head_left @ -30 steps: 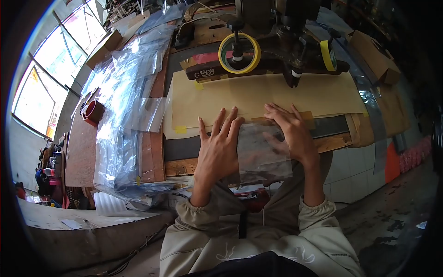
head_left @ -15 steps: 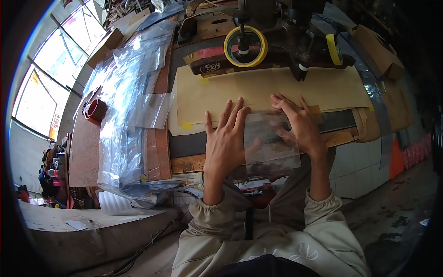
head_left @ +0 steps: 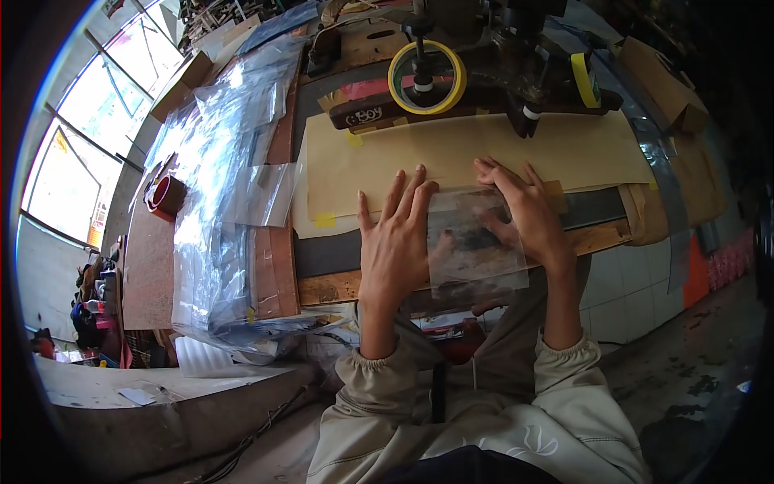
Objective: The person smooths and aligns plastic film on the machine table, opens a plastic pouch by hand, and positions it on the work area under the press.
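Observation:
A small sheet of clear plastic film spans the gap between my hands, its lower part hanging past the wooden front edge of the bench. My left hand lies at the film's left edge, fingers spread over a tan sheet and the thumb showing through the film. At the film's right edge is my right hand, with its fingers stretched toward the tan sheet. Its index and middle fingers are close together, and the thumb appears through the film. Both hands are open.
A dark machine bar crosses behind the tan sheet, with a yellow-rimmed tape roll hung on it. Stacked clear plastic sheets cover the left side. A red tape roll sits farther left; a cardboard box stands right.
The view has shifted slightly. My hands hold nearly the same pose, and the film's lower edge sits a little differently.

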Available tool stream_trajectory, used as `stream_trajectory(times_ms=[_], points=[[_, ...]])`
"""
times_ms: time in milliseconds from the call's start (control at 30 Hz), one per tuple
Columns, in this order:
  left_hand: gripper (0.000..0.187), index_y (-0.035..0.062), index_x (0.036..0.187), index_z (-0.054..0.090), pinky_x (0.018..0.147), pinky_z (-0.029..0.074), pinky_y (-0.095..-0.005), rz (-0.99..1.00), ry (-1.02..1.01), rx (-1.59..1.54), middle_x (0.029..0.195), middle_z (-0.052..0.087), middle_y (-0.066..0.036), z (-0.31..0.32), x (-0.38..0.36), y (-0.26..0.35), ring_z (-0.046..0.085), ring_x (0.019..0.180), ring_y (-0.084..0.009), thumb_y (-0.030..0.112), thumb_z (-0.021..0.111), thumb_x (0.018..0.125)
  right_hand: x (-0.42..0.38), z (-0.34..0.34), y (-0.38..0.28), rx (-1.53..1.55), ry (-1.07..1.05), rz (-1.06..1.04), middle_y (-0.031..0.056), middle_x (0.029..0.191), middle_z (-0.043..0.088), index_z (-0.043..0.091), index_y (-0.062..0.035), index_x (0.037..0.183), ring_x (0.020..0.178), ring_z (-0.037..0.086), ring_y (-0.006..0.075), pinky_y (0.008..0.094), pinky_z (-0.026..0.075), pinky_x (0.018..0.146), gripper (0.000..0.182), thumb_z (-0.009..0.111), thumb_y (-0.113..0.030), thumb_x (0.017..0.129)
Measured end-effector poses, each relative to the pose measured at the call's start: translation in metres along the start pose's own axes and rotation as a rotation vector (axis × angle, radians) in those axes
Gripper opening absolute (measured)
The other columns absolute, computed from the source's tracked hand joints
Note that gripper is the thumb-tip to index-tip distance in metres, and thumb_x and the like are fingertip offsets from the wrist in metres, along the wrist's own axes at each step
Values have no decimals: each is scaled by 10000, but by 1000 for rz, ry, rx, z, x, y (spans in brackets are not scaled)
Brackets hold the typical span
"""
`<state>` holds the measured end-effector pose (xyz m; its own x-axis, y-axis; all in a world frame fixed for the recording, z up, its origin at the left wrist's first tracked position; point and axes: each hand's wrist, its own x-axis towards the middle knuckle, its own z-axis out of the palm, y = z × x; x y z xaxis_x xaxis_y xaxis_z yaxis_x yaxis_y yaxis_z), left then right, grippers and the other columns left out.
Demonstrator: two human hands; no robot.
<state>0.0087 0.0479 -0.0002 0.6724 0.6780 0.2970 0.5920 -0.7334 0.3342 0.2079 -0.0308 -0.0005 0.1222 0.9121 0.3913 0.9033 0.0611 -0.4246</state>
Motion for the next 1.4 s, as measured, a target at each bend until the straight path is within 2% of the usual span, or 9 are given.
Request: stream_trajectory(times_ms=[267, 367, 533, 1400], points=[[569, 158, 1372, 453, 1161, 97, -629, -11, 19, 36, 1539, 402, -31, 5, 2, 4, 286, 1464, -277, 415, 596, 885, 7, -3, 11, 61, -42, -12, 103, 1206, 659, 527, -17, 1326, 1185, 585, 326, 520, 281, 1154, 564, 685, -300, 865], [605, 140, 1376, 458, 1135, 140, -680, 3, 14, 61, 1550, 375, -48, 8, 3, 2, 280, 1463, -279, 414, 607, 858, 8, -3, 11, 68, -40, -15, 116, 1188, 660, 524, -16, 1329, 1170, 591, 330, 507, 277, 1159, 571, 688, -297, 860], [619, 139, 1386, 449, 1140, 132, -677, -7, -3, 53, 1555, 366, -52, 6, 4, 3, 268, 1469, -282, 417, 611, 858, 10, -5, 9, 110, -48, -2, 138, 1161, 665, 516, -18, 1338, 1160, 593, 340, 482, 268, 1167, 586, 694, -295, 854], [655, 118, 1422, 435, 1146, 131, -667, -9, -9, 76, 1551, 366, -57, 6, 4, 4, 274, 1464, -277, 390, 622, 857, 10, -6, 8, 87, -59, -12, 145, 1220, 639, 512, -3, 1339, 1240, 549, 336, 531, 244, 1173, 578, 704, -256, 856]])
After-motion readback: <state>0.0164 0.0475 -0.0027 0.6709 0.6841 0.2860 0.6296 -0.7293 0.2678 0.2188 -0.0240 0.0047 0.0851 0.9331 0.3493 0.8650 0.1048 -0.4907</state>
